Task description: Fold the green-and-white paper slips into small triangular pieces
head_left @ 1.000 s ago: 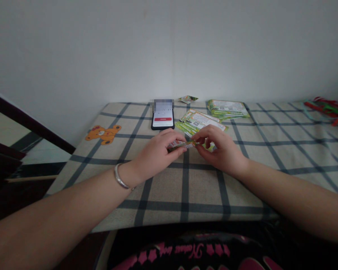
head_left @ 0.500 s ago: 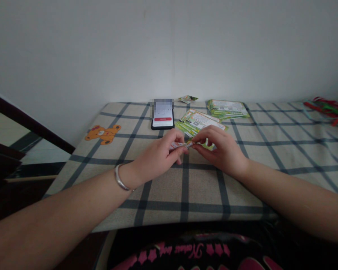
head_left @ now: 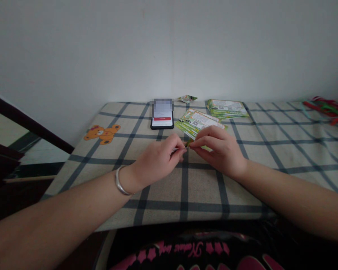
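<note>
My left hand [head_left: 162, 154], with a silver bangle at its wrist, pinches one end of a small printed paper piece [head_left: 188, 144]. At the other end, the fingertips of my right hand [head_left: 221, 152] are closed on the same piece. Most of the paper is hidden by my fingers, with only a thin edge and a bit of green showing. Just beyond my hands, several green-and-white printed sheets [head_left: 198, 120] lie fanned out on the table. My right hand covers their near corner.
A phone [head_left: 162, 123] with a lit screen lies left of the sheets. Near the wall are a small folded paper piece [head_left: 187, 99] and another stack of printed sheets [head_left: 228, 108]. A bear picture [head_left: 103, 134] is at left; red and green stringy material [head_left: 331, 110] lies at right on the checked cloth [head_left: 163, 195].
My left hand has turned slightly, and less of the paper's printed face shows between my fingers. Both hands stay at the same spot.
</note>
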A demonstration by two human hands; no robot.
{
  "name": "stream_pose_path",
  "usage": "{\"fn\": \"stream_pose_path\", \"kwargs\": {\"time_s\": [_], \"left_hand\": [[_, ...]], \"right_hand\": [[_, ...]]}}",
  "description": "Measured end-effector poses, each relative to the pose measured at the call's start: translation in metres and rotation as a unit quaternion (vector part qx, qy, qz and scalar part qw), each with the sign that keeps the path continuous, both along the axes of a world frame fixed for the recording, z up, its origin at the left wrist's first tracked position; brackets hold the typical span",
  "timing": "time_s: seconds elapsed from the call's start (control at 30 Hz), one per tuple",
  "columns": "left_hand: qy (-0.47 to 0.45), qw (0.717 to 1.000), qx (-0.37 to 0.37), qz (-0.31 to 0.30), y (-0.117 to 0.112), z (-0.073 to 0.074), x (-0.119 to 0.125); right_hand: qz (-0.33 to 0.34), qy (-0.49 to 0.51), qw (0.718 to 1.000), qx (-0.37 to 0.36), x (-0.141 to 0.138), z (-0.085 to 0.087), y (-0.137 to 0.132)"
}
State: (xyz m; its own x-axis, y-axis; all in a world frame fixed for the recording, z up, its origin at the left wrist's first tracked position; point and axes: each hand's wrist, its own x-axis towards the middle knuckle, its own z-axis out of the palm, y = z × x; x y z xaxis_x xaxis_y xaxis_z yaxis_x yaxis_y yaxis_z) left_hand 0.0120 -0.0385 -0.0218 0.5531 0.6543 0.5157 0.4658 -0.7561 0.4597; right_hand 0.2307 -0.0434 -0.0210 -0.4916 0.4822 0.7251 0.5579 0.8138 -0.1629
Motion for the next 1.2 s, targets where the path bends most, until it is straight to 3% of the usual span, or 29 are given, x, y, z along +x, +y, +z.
{"fn": "stream_pose_path", "kwargs": {"time_s": [0.13,0.37,0.63,0.77,0.97,1.2], "left_hand": [[0.041,0.995,0.084,0.024,0.0003,-0.0009,-0.0008],[0.008,0.999,0.043,0.016,-0.0005,-0.001,0.0002],[0.042,0.993,0.107,0.007,-0.0005,0.0008,0.0004],[0.034,0.994,0.1,-0.02,-0.0007,0.0023,0.0],[0.037,0.997,0.075,0.006,0.0003,-0.0002,-0.0017],[0.052,0.991,0.121,-0.02,0.0002,0.0012,-0.0007]], "right_hand": [[-0.011,-0.022,1.0,0.008,-0.0009,0.0,-0.0005],[-0.002,-0.033,0.999,0.029,-0.0015,0.001,0.0],[-0.006,-0.052,0.998,0.035,-0.0036,0.0032,-0.0021],[-0.019,-0.053,0.998,0.031,-0.0035,0.0039,-0.0021],[-0.033,-0.08,0.993,0.086,0.0025,0.0051,0.0013],[-0.049,-0.101,0.991,0.079,0.0012,0.0048,0.002]]}}
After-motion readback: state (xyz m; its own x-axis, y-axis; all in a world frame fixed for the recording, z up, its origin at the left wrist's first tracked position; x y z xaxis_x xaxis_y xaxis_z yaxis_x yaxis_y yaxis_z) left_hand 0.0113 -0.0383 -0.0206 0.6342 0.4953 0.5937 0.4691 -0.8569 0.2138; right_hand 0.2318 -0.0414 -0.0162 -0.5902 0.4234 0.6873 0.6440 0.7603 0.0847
